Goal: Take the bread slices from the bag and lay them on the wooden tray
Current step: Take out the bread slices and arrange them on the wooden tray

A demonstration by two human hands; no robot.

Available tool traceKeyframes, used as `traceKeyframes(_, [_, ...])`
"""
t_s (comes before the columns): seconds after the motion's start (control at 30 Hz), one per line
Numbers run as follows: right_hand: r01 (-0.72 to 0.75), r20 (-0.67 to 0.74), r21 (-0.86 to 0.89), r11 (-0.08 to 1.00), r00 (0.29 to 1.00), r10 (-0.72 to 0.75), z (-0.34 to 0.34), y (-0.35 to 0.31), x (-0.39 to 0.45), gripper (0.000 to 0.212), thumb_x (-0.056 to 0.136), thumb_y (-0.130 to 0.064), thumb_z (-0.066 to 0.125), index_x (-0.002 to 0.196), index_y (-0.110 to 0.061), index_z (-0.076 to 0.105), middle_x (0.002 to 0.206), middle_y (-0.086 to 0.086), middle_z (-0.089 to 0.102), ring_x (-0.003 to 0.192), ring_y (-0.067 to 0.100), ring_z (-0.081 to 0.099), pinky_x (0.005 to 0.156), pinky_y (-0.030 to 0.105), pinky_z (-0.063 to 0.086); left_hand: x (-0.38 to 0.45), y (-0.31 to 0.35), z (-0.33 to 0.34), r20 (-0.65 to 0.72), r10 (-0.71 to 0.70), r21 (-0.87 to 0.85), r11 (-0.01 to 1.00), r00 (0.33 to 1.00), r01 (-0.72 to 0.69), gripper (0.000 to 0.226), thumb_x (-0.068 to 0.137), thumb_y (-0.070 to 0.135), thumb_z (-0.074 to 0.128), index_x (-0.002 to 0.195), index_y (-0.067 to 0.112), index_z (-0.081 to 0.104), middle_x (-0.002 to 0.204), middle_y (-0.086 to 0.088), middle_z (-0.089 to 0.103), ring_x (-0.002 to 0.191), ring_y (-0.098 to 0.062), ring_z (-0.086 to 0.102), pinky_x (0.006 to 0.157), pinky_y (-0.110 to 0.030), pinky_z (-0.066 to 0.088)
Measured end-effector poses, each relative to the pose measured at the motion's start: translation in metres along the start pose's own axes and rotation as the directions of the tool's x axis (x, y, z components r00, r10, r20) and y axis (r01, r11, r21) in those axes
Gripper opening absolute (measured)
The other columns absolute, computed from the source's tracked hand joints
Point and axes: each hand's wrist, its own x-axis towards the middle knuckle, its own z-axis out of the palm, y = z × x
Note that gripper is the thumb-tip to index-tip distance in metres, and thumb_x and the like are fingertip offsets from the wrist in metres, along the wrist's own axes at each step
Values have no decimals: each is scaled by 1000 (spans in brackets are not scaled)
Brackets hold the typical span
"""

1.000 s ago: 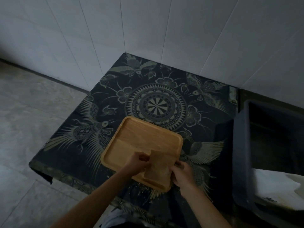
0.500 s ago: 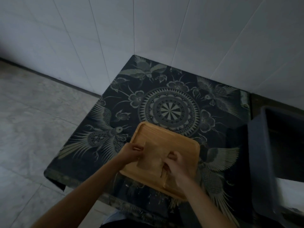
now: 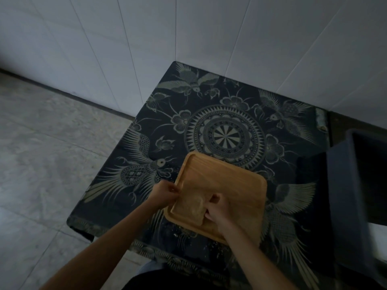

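A square wooden tray (image 3: 232, 181) lies on the near part of a small table. A pale bread slice (image 3: 191, 207) rests low over the tray's near-left corner, nearly flat. My left hand (image 3: 164, 192) pinches the slice's left edge at the tray's left rim. My right hand (image 3: 217, 208) grips the slice's right edge, fingers curled over it. No bread bag is in view.
The table carries a dark cloth (image 3: 226, 122) printed with birds and a round medallion. A white tiled wall stands behind it. A dark blue bin (image 3: 347, 195) stands close on the right. Grey floor tiles (image 3: 48, 160) spread to the left. Crumbs lie near the table's front edge.
Both hands have carried the bread slice from the tray's near-right side to its near-left corner and lowered it close to the wood. The camera view has shifted leftward.
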Motion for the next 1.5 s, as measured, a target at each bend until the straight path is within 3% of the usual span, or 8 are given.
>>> traceKeyframes(0.3, [99, -20, -103, 990, 995, -102, -1, 10, -1, 42, 92, -28, 73, 129, -23, 54, 107, -9, 60, 92, 11, 64, 82, 38, 63, -2, -4, 1, 20, 56, 70, 996, 998, -57, 11, 80, 16, 74, 87, 14, 82, 80, 4, 76, 75, -9, 71, 69, -24, 57])
traceKeyframes(0.5, [108, 73, -46, 993, 992, -104, -7, 7, -10, 43, 95, -32, 70, 134, -20, 56, 116, -2, 65, 95, 11, 66, 74, 30, 62, -8, -2, 3, -20, 55, 88, 995, 998, -53, 18, 85, 16, 70, 98, 9, 81, 93, -6, 79, 82, -15, 73, 83, -36, 62])
traceKeyframes(0.67, [89, 138, 46, 995, 986, -95, -31, -8, -24, 63, 93, -28, 72, 148, -24, 41, 116, 1, 65, 97, 13, 69, 68, 24, 62, -18, 13, 9, -89, 116, 192, 977, 989, -98, 22, 90, 27, 64, 101, 14, 77, 95, -2, 77, 83, -16, 72, 76, -34, 59])
traceKeyframes(0.83, [293, 62, -35, 955, 955, -291, -97, -24, -34, 14, 93, -33, 70, 107, -30, 70, 98, -2, 76, 81, 7, 75, 73, 31, 63, -21, 46, 34, -61, 224, 120, 969, 973, -216, 20, 87, 30, 68, 99, 16, 75, 93, 4, 73, 89, -12, 68, 81, -33, 56])
traceKeyframes(1.0, [262, -111, -66, 963, 957, -268, -150, -7, -36, 10, 97, -27, 67, 104, -23, 71, 97, 2, 74, 88, 18, 72, 82, 38, 61, -27, 78, 77, 85, 246, 68, 965, 965, -252, 20, 88, 28, 65, 96, 12, 75, 92, -3, 74, 88, -14, 69, 77, -32, 56])
traceKeyframes(1.3, [129, -133, -47, 991, 982, -134, -171, 34, -38, 33, 88, -43, 73, 112, -25, 57, 103, -9, 65, 94, 11, 66, 79, 38, 60, -32, 80, 129, 230, 78, -146, 988, 970, -45, 25, 85, 26, 72, 107, 16, 65, 97, 0, 70, 88, -15, 68, 71, -28, 53])
traceKeyframes(1.43, [88, -57, 7, 996, 995, -88, -169, 45, -38, 7, 88, -34, 74, 86, -38, 69, 90, -12, 74, 73, 4, 73, 61, 24, 62, -31, 80, 134, 236, 33, -177, 984, 971, 9, 26, 80, 25, 74, 104, 26, 64, 97, 2, 72, 83, -15, 71, 61, -24, 55])
traceKeyframes(1.5, [92, -49, 13, 996, 995, -91, -167, 51, -36, 4, 89, -36, 72, 91, -34, 70, 98, -9, 75, 82, 7, 74, 76, 34, 65, -30, 79, 137, 228, -3, -213, 976, 974, 53, 24, 80, 24, 74, 101, 27, 63, 99, 1, 71, 86, -17, 71, 63, -27, 57])
